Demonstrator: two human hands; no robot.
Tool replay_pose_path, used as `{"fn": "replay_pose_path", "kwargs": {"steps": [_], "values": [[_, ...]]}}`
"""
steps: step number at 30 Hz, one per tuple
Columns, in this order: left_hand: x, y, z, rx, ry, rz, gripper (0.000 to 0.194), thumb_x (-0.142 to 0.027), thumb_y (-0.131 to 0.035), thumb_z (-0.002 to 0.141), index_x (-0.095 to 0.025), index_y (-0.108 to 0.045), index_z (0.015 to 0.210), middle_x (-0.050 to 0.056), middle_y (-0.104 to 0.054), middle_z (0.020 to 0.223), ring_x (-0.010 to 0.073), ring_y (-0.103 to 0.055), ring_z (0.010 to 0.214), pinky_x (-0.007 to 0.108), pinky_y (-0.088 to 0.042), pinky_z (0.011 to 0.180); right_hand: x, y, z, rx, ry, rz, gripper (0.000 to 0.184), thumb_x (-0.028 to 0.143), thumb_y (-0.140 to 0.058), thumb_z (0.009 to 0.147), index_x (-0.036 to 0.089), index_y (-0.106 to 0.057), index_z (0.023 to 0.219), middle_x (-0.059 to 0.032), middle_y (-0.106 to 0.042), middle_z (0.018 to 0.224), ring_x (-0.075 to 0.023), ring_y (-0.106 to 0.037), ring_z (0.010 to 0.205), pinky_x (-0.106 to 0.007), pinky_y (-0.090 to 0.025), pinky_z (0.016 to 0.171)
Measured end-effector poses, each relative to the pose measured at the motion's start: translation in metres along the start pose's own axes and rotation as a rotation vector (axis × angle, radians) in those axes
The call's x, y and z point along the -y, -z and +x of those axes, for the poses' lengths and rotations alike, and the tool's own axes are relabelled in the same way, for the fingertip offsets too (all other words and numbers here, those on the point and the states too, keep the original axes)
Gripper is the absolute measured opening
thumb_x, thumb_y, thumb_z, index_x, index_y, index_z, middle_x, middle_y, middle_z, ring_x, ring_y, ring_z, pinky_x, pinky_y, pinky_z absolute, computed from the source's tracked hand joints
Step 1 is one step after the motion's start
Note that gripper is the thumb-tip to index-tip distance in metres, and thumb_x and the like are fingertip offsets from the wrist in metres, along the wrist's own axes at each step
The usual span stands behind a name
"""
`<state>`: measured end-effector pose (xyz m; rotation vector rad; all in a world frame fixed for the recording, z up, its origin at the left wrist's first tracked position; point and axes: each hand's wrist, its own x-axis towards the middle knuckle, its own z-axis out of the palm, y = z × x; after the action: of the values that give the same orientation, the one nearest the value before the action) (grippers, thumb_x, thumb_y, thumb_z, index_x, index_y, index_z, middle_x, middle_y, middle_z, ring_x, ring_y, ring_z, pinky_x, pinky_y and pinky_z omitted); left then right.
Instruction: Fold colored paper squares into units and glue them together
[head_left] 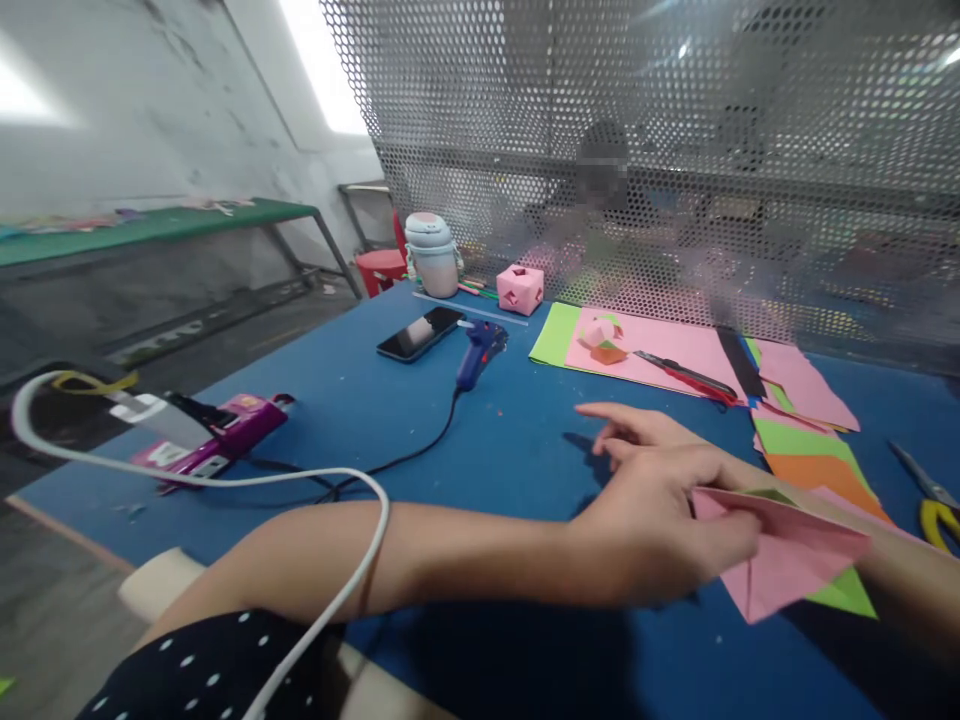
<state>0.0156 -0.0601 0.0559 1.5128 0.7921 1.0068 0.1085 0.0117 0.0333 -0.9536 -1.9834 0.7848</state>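
My left arm crosses the blue table point(487, 450) from the lower left. My left hand point(652, 530) is closed, pinching a folded pink paper piece point(787, 560) that has a green sheet under it. My right forearm comes in from the right beneath that paper. My right hand point(637, 435) lies just behind the left hand, its fingers stretched out and pointing left, holding nothing that I can see.
A blue glue gun point(480, 350), phone point(420, 333), pink paper cube point(520, 288) and bottle point(435, 255) lie further off. Coloured sheets point(675, 345), a red cutter point(690, 378) and yellow scissors point(934, 500) sit right. A purple tool point(217, 435) is left. A person sits behind the mesh screen point(675, 150).
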Motion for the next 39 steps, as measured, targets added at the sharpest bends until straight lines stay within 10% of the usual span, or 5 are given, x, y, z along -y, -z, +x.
{"fn": "replay_pose_path", "kwargs": {"steps": [5, 11, 21, 32, 39], "values": [[-0.015, 0.000, -0.015, 0.076, -0.122, 0.031, 0.008, -0.010, -0.058, 0.067, -0.015, -0.063, 0.070, -0.001, -0.060, 0.066, 0.0087, -0.051, 0.058, 0.017, -0.041, 0.052, 0.032, -0.057, 0.061, 0.444, 0.133, -0.030, 0.047, 0.009, -0.051, 0.075, 0.024, -0.058, 0.119, 0.0017, -0.069, 0.083, -0.0108, -0.063, 0.065, -0.023, -0.049, 0.063], [-0.020, 0.008, -0.035, 0.017, -0.197, 0.024, 0.009, -0.007, -0.059, 0.067, -0.014, -0.063, 0.071, 0.002, -0.064, 0.069, 0.0105, -0.055, 0.061, 0.018, -0.044, 0.055, 0.008, -0.119, 0.097, 0.273, -0.135, -0.203, 0.031, 0.025, -0.062, 0.072, 0.014, -0.062, 0.101, -0.0087, -0.068, 0.094, -0.0215, -0.063, 0.083, -0.031, -0.047, 0.074], [-0.022, 0.013, -0.060, -0.009, -0.197, -0.039, 0.008, -0.008, -0.057, 0.068, -0.015, -0.059, 0.069, 0.004, -0.066, 0.070, 0.0122, -0.057, 0.063, 0.020, -0.046, 0.056, 0.004, -0.179, 0.139, -0.106, -0.428, -0.316, 0.068, 0.063, -0.057, 0.070, 0.007, -0.051, 0.110, -0.0233, -0.059, 0.114, -0.0365, -0.055, 0.108, -0.051, -0.036, 0.092], [-0.023, 0.026, -0.076, -0.054, 0.037, 0.046, 0.006, -0.015, -0.058, 0.068, -0.016, -0.063, 0.070, 0.000, -0.062, 0.062, 0.0086, -0.049, 0.052, 0.018, -0.038, 0.045, 0.007, -0.178, 0.144, -0.194, -0.495, -0.215, 0.033, 0.038, -0.057, 0.075, 0.012, -0.059, 0.096, -0.0164, -0.067, 0.101, -0.0319, -0.060, 0.098, -0.049, -0.035, 0.092], [-0.026, 0.046, -0.083, -0.087, 0.109, 0.147, 0.008, -0.015, -0.054, 0.067, -0.016, -0.062, 0.069, 0.001, -0.064, 0.065, 0.0121, -0.054, 0.059, 0.020, -0.040, 0.052, 0.019, -0.118, 0.097, -0.140, -0.317, 0.053, 0.022, 0.033, -0.047, 0.082, 0.016, -0.059, 0.090, -0.0072, -0.068, 0.087, -0.0183, -0.064, 0.076, -0.027, -0.050, 0.062]]}}
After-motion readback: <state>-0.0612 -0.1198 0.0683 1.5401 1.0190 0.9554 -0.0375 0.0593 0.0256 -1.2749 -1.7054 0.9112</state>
